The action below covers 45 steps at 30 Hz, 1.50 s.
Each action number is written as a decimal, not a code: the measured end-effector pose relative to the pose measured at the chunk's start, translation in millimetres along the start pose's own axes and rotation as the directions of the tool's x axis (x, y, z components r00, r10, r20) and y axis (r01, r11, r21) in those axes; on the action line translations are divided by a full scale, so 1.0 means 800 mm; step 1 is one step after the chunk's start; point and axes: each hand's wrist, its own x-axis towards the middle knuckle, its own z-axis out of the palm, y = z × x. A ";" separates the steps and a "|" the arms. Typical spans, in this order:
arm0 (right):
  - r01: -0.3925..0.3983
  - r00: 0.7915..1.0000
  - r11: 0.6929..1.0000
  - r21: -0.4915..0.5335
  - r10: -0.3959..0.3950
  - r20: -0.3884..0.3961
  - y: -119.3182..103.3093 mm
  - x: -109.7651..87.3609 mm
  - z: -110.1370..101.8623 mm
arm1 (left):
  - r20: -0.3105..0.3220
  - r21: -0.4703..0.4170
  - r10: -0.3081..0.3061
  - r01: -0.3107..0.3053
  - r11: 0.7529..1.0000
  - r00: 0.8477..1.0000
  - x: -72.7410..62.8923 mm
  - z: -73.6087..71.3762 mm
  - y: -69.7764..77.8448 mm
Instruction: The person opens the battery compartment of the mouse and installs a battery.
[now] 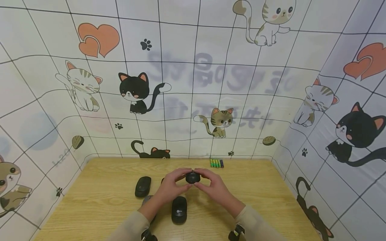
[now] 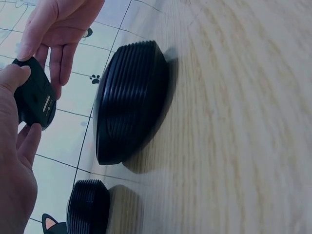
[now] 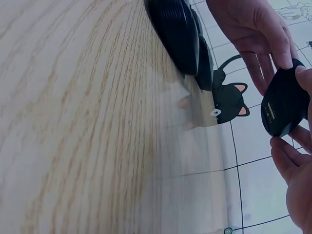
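Both hands hold a black computer mouse (image 1: 192,177) up above the table. My left hand (image 1: 169,188) pinches its left side with fingers and thumb, and my right hand (image 1: 216,188) grips its right side in the same way. In the left wrist view the underside of the mouse (image 2: 35,95) shows, with a small pale label. The right wrist view shows that face of the mouse (image 3: 285,102) too, tilted between the fingers. Nearest to my left forearm stands another black mouse (image 1: 179,210) with a light logo.
On the wooden table (image 1: 247,214), a black mouse (image 1: 143,186) lies to the left. A greyish mouse (image 1: 146,199) is partly hidden by my left wrist. Several green batteries and a dark one form a battery row (image 1: 216,163) near the back edge. A cat-print curtain (image 1: 187,100) encloses the table.
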 end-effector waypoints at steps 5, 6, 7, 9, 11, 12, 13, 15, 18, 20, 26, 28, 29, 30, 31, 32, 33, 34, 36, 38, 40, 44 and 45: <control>0.017 1.000 1.000 -0.016 -0.017 -0.004 -0.003 0.000 -0.002 | -0.040 0.025 0.027 -0.026 0.999 0.999 -0.001 0.001 0.007; 0.022 1.000 0.999 -0.025 -0.022 -0.004 -0.003 0.000 -0.002 | -0.046 0.025 0.028 -0.027 0.999 0.999 -0.001 0.001 0.008; 0.026 1.000 0.999 -0.035 -0.026 -0.005 -0.003 0.000 -0.002 | -0.050 0.023 0.028 -0.027 0.999 0.998 -0.001 0.001 0.009; 0.033 0.999 0.998 -0.056 -0.033 -0.008 -0.003 0.000 -0.001 | -0.056 0.018 0.026 -0.025 1.000 0.998 -0.002 0.001 0.011; 0.041 0.999 0.996 -0.079 -0.042 -0.014 -0.003 -0.001 -0.001 | -0.057 0.008 0.022 -0.021 1.000 0.998 -0.002 0.002 0.012; 0.044 0.999 0.995 -0.089 -0.046 -0.018 -0.003 -0.001 -0.001 | -0.055 0.005 0.020 -0.020 1.000 0.998 -0.002 0.002 0.013; 0.047 0.999 0.994 -0.098 -0.049 -0.023 -0.004 -0.001 -0.001 | -0.053 0.002 0.017 -0.017 1.000 0.998 -0.002 0.002 0.014; 0.052 0.998 0.992 -0.113 -0.056 -0.031 -0.005 -0.002 -0.001 | -0.049 -0.005 0.012 -0.013 1.000 0.999 -0.002 0.003 0.014; 0.054 0.997 0.991 -0.124 -0.060 -0.048 -0.008 -0.003 0.000 | -0.044 -0.008 0.002 -0.003 1.000 0.999 -0.001 0.003 0.015; 0.052 0.997 0.992 -0.116 -0.058 -0.055 -0.009 -0.004 0.000 | -0.049 0.005 -0.003 0.003 1.000 0.999 -0.001 0.004 0.016; 0.033 0.997 0.995 -0.089 -0.039 -0.060 -0.011 -0.005 0.001 | -0.068 0.129 0.030 -0.021 0.991 0.997 0.001 0.002 0.018; 0.033 0.998 0.996 -0.087 -0.038 -0.058 -0.012 -0.005 0.001 | -0.064 0.140 0.029 -0.020 0.990 0.998 0.002 0.002 0.018; 0.034 0.998 0.996 -0.082 -0.038 -0.057 -0.012 -0.005 0.001 | -0.063 0.135 0.018 -0.009 0.991 0.998 0.002 0.002 0.018; 0.037 0.998 0.996 -0.076 -0.042 -0.056 -0.012 -0.005 0.002 | -0.061 0.127 0.003 0.004 0.992 0.998 0.002 0.002 0.019; 0.035 0.998 0.997 -0.064 -0.039 -0.054 -0.012 -0.004 0.002 | -0.059 0.113 -0.014 0.021 0.993 0.998 0.002 0.003 0.019; 0.032 0.998 0.998 -0.050 -0.035 -0.053 -0.012 -0.004 0.002 | -0.058 0.100 -0.029 0.034 0.994 0.998 0.001 0.003 0.018; 0.027 0.998 0.999 -0.037 -0.028 -0.052 -0.012 -0.004 0.003 | -0.059 0.087 -0.042 0.047 0.995 0.997 0.001 0.003 0.018; 0.022 0.998 0.999 -0.023 -0.023 -0.052 -0.011 -0.004 0.003 | -0.061 0.076 -0.053 0.058 0.995 0.997 0.001 0.003 0.018; 0.013 0.998 1.000 -0.003 -0.014 -0.053 -0.010 -0.005 0.004 | -0.064 0.053 -0.069 0.073 0.996 0.996 0.000 0.003 0.018; 0.003 0.999 1.000 0.018 -0.002 -0.051 -0.011 -0.005 0.005 | -0.066 0.023 -0.083 0.084 0.996 0.994 0.000 0.004 0.018; -0.003 0.999 0.999 0.042 0.005 -0.037 -0.012 -0.004 0.005 | -0.068 -0.009 -0.107 0.107 0.994 0.992 -0.001 0.004 0.018; -0.024 1.000 0.996 0.081 0.024 -0.002 -0.015 -0.003 0.005 | -0.073 -0.070 -0.179 0.174 0.982 0.981 -0.001 0.006 0.019; -0.028 1.000 0.996 0.089 0.028 0.005 -0.015 -0.003 0.005 | -0.074 -0.081 -0.196 0.190 0.978 0.978 -0.001 0.007 0.019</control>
